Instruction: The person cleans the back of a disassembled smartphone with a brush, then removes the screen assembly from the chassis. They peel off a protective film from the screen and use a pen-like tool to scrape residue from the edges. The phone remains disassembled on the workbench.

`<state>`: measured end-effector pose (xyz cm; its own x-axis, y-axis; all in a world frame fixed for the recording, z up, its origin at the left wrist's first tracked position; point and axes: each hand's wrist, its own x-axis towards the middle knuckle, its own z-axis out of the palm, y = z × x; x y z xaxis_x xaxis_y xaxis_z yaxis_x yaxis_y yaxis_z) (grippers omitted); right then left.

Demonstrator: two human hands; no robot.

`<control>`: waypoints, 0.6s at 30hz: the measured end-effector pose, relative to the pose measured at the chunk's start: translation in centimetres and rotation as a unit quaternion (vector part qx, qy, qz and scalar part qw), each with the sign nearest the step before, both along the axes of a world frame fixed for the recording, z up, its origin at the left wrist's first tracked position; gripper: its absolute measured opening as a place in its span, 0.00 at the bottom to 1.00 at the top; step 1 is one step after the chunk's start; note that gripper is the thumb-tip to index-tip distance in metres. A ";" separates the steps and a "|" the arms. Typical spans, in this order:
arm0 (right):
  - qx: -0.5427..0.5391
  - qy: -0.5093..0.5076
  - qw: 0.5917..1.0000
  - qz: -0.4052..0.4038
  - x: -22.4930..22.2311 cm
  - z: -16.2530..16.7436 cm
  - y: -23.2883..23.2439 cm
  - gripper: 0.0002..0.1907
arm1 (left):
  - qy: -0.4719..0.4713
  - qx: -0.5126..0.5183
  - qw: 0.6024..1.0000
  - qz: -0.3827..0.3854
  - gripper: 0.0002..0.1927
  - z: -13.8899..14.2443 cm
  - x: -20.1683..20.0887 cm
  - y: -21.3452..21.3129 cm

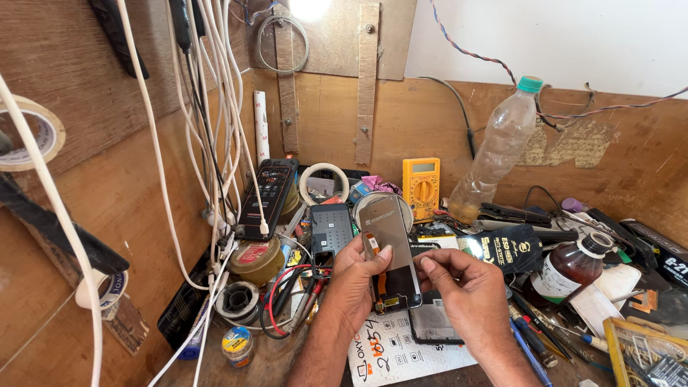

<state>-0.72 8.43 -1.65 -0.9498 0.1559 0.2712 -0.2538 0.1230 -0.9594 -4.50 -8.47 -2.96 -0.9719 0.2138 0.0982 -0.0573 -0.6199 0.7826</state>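
My left hand grips a flat phone screen panel upright by its left edge, thumb on its back face. The panel is grey and shiny with an orange flex strip near its top and a small connector at its lower end. My right hand touches the panel's right edge with thumb and forefinger. Under the hands lies a dark phone body on a white printed box. A second phone back cover with dotted lining lies just left of the panel.
A yellow multimeter, a tilted plastic bottle, a brown glass bottle, tape rolls, a solder spool, red and black probe leads, screwdrivers and white cables crowd the wooden bench corner.
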 end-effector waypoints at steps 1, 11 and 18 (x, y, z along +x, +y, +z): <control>-0.003 -0.003 1.000 0.002 0.0 0.1 0.0 0.08 | -0.004 -0.003 1.000 0.005 0.17 0.0 0.0 0.0; -0.089 0.028 0.995 -0.015 -0.6 -0.1 -0.7 0.08 | 0.043 -0.012 0.998 0.046 0.22 -0.1 0.3 1.0; -0.007 -0.016 0.997 -0.080 -0.9 -0.5 -1.0 0.08 | 0.057 -0.044 0.995 0.074 0.23 -0.5 0.3 1.2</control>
